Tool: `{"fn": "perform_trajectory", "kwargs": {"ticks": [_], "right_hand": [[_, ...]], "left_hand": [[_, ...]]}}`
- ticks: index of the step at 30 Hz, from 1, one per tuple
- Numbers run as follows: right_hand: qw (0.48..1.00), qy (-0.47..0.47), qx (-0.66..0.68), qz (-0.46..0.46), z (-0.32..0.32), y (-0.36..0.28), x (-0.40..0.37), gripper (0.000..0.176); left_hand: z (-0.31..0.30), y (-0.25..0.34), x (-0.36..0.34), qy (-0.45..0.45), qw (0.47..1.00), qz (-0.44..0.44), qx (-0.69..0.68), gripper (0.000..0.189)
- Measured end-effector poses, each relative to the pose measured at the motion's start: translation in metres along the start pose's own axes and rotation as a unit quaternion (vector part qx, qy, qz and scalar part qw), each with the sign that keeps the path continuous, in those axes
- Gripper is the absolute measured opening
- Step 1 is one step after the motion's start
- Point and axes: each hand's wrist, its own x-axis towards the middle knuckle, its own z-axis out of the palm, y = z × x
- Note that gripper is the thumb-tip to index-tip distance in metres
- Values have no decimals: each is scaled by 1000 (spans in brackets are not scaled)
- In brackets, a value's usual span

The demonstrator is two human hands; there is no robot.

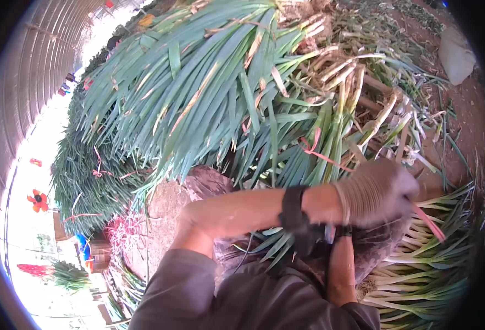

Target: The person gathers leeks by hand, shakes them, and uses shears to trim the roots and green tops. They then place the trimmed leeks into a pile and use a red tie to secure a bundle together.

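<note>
The left hand (377,192), in a pale glove, is held low in front of the body at the end of an outstretched forearm, and its slightly blurred fingers are seen drawn together, clamped on a pink tie (430,223) whose free end hangs out towards the right. On the other side of the glove, a pink strand (330,160) runs forward and left to a group of green-leaved stalks (336,124); whether it is one piece with the tie cannot be told. These stalks lie just ahead of the left fingers and slightly to their left, their long axis running away from the body, with the pale ends farther off and leaning right. The strand thus crosses them at a slant. The left hand is the nearer one in view; the right forearm (342,269) passes beneath the left wrist, and the right hand is hidden there, so the state of its fingers cannot be told. A large heap of leaves (198,82) rises ahead and to the left, while loose stalks (418,258) are laid side by side at the right, white ends towards the body.
</note>
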Motion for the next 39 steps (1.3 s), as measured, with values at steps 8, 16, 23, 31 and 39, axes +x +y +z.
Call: {"fn": "perform_trajectory", "kwargs": {"ticks": [8,16,23,31,39], "right_hand": [[998,10,-13,59,-4,5,-1,45],[998,29,-13,49,-5,19,6,54],[890,200,-387,-134,9,-19,-20,58],[829,-225,-336,-385,164,-139,-73,82],[664,-131,-577,-457,169,-43,14,18]], "left_hand": [[-211,51,-46,319,902,-106,272,24],[-257,47,-219,453,865,-203,79,27],[-76,-46,-267,-34,878,-183,441,19],[-44,-38,-255,-127,916,-83,372,26],[-97,-5,-305,118,907,-24,404,11]]}}
